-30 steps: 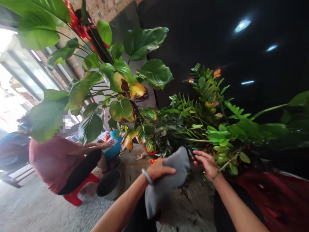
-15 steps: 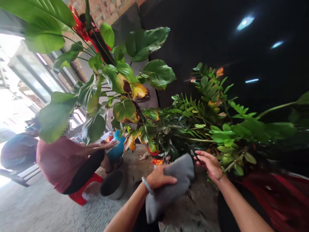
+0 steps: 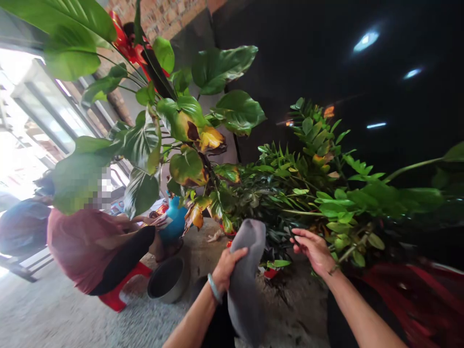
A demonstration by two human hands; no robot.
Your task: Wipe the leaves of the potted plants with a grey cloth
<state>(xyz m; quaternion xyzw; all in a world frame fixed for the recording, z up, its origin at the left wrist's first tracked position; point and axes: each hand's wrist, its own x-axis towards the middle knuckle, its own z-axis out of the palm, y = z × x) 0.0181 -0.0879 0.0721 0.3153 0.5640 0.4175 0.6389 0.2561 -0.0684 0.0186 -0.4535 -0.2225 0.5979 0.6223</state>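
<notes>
Left hand point(image 3: 227, 267): closed around a grey cloth point(image 3: 249, 275), thumb across its face, the lower end hanging down above the near part of the floor point(image 3: 58, 314). Right hand point(image 3: 314, 251): thumb and fingers drawn nearly together at the dark leaves point(image 3: 276, 236); whether a leaf is pinched between them cannot be told. The cloth's upper end overlaps the foliage in view; contact cannot be confirmed. The plants point(image 3: 340, 197) crowd the floor's far edge, before a black panel point(image 3: 308, 63). Handling, as a judgement: support a single leaf from beneath with slack fingers, without pulling on it; gather the loose tail of the cloth into the palm so that it does not snag; keep any pressure light, since thin leaves may crease or tear
</notes>
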